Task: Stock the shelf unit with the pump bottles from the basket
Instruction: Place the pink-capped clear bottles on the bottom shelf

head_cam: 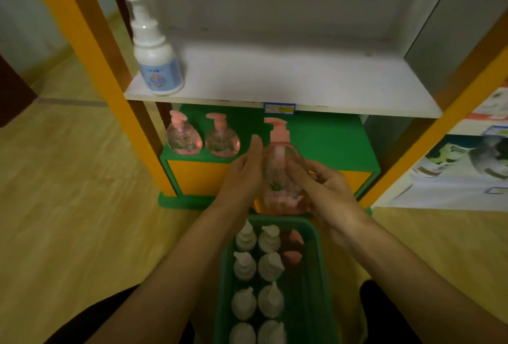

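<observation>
A clear pink pump bottle is held upright between both hands just above the far end of a green basket, in front of the shelf unit. The left hand is laid flat against its side with straight fingers; the right hand is curled round it. Two matching pink bottles are seen on the green bottom shelf, a white bottle on the shelf above, and more white-topped bottles in the basket

Dim, warm light is leaving the whole view murky and soft. Wide-angle distortion is bending the shelf posts outward, and motion blur is smearing the edges.
</observation>
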Demonstrator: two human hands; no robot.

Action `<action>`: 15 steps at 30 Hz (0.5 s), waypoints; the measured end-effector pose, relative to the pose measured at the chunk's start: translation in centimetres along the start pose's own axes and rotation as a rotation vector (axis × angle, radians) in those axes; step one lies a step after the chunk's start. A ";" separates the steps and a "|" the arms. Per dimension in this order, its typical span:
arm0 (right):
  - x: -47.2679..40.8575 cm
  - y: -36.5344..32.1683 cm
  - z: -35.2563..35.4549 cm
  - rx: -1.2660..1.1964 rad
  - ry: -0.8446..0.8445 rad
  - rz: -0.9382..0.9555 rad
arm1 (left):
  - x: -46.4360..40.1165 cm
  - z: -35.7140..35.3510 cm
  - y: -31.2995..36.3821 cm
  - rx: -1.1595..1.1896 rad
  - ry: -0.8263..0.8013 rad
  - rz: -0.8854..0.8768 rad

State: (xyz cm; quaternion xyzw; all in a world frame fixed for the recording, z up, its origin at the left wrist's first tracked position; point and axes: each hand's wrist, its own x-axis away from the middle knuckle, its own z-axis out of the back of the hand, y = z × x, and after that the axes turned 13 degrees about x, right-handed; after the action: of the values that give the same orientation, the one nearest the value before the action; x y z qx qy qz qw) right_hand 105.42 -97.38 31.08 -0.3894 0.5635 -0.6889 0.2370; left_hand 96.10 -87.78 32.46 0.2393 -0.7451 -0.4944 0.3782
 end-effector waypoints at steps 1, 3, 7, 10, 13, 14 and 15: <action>-0.2 -0.1 0.3 -0.017 0.002 -0.021 | -0.3 0.0 0.1 -0.012 0.020 0.004; -0.7 -0.1 0.9 -0.025 0.018 -0.060 | -0.8 0.4 0.3 -0.040 0.102 0.019; -2.0 0.6 1.9 0.016 0.055 -0.119 | -1.5 1.7 -0.3 -0.031 0.258 0.080; -3.4 2.4 1.5 0.077 0.076 -0.137 | -2.0 2.2 -0.5 0.023 0.331 0.139; -5.1 4.6 0.7 0.092 0.130 -0.174 | -2.7 2.7 -0.6 0.064 0.359 0.155; -5.9 5.1 0.6 0.089 0.151 -0.177 | -3.0 3.0 -0.6 0.068 0.362 0.158; -6.7 5.4 0.5 0.088 0.167 -0.171 | -3.2 3.3 -0.6 0.070 0.367 0.163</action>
State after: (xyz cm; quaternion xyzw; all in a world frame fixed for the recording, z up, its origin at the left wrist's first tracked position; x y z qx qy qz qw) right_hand 109.13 -93.95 24.09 -0.3667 0.5150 -0.7608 0.1467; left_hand 95.35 -83.85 30.13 0.2774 -0.6975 -0.3842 0.5376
